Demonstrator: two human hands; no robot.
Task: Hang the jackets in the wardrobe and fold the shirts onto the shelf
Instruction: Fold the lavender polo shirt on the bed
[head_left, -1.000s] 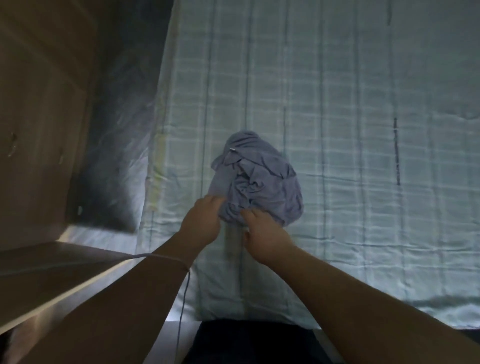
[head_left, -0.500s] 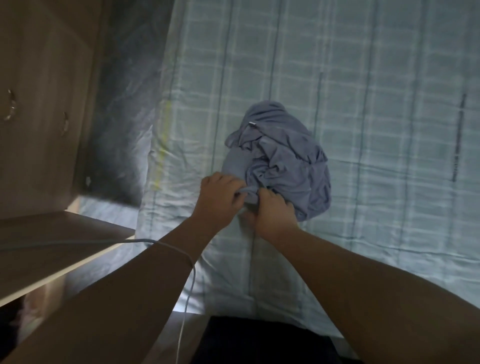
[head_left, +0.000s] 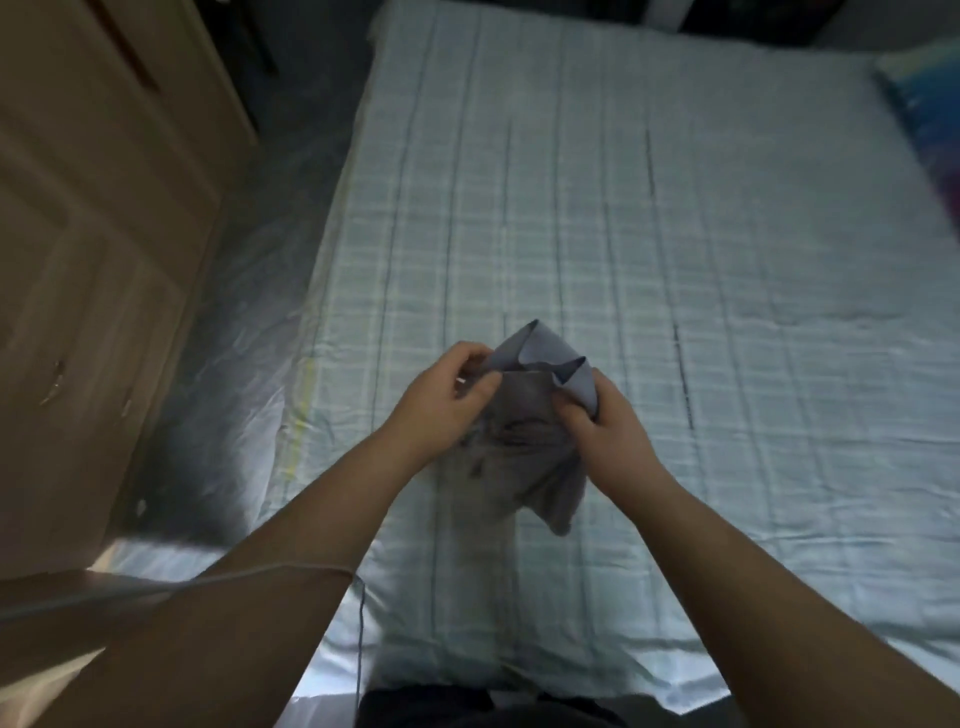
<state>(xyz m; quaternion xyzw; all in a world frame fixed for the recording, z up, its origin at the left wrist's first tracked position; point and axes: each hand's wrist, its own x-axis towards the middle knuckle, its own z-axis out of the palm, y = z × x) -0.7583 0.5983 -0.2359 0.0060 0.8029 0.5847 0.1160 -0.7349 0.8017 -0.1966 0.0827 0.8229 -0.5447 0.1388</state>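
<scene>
A grey-blue shirt (head_left: 524, 441) hangs bunched between my two hands above the bed (head_left: 675, 260). My left hand (head_left: 441, 405) pinches its upper left edge with thumb and fingers. On the other side, my right hand (head_left: 602, 431) grips the upper right edge. The top of the cloth stands up in two pointed folds between the hands, and the rest droops down toward me, its lower end near the sheet. How the shirt is oriented is hard to tell.
The bed has a pale checked sheet with dark stripes. A wooden wardrobe (head_left: 93, 260) stands to the left, with a dim floor gap (head_left: 244, 322) beside the bed. A colourful pillow (head_left: 930, 119) lies at the far right. A thin white cable (head_left: 260, 577) crosses my left forearm.
The shirt lay crumpled on the sheet with both hands at its near edge; now both hands have lifted it off the bed and hold it up. The view has tilted up.
</scene>
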